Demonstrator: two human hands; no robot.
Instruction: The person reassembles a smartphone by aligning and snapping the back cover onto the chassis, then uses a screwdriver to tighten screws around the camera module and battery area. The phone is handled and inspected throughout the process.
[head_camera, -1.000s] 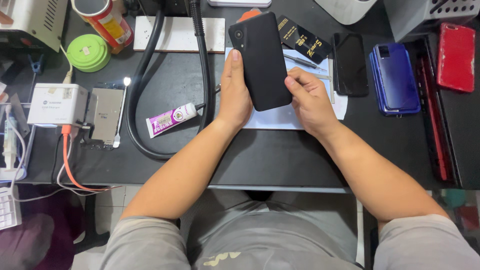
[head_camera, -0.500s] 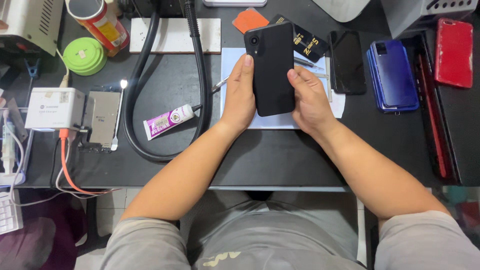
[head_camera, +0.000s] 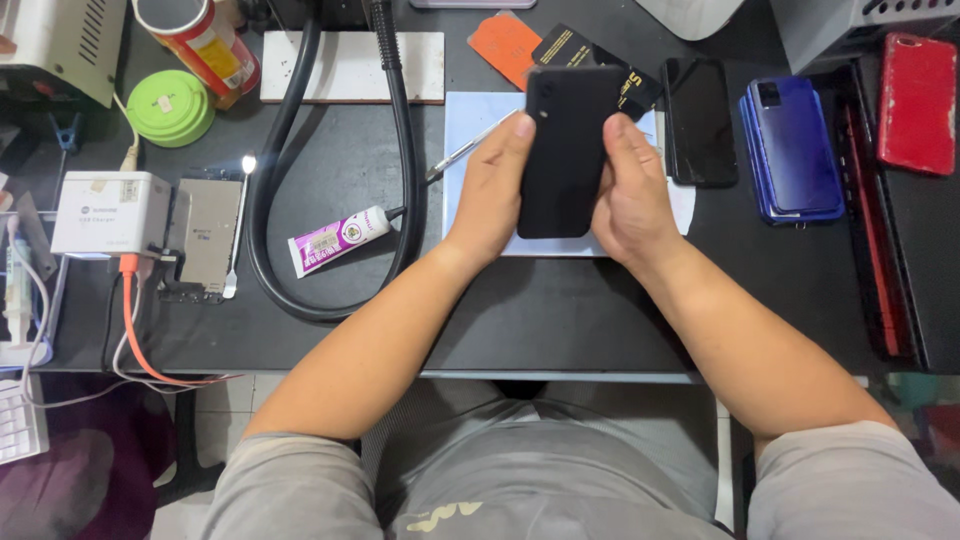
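Holding a black phone (head_camera: 566, 150) back-side up above the dark worktable (head_camera: 560, 310), both hands grip it by its long edges: left hand (head_camera: 492, 190) with fingers curled round the left edge, right hand (head_camera: 628, 195) with fingers wrapped over the right edge. Phone sits upright over a pale blue mat (head_camera: 470, 120), camera corner at top left.

Packages and labels:
- Small adhesive tube (head_camera: 338, 240), white with a purple label, lying tilted inside the loop of a black hose (head_camera: 400, 150).
- Cylindrical can (head_camera: 200, 45), red and yellow wrap, upper left, on its side.
- Round green lid (head_camera: 170, 107) just beside the can.
- White box unit (head_camera: 110, 213) with a small printed label, left edge; orange cable below it.
- Black card with gold print (head_camera: 570, 45), partly behind the phone; orange card (head_camera: 505, 45) next to it.
- Black phone face up (head_camera: 698, 120), blue phone (head_camera: 795, 150), red phone (head_camera: 918, 100), ranged to the right.

Change from half a second ago: the phone has swung from a slight lean to nearly straight, and both hands have closed in tighter around its lower half.
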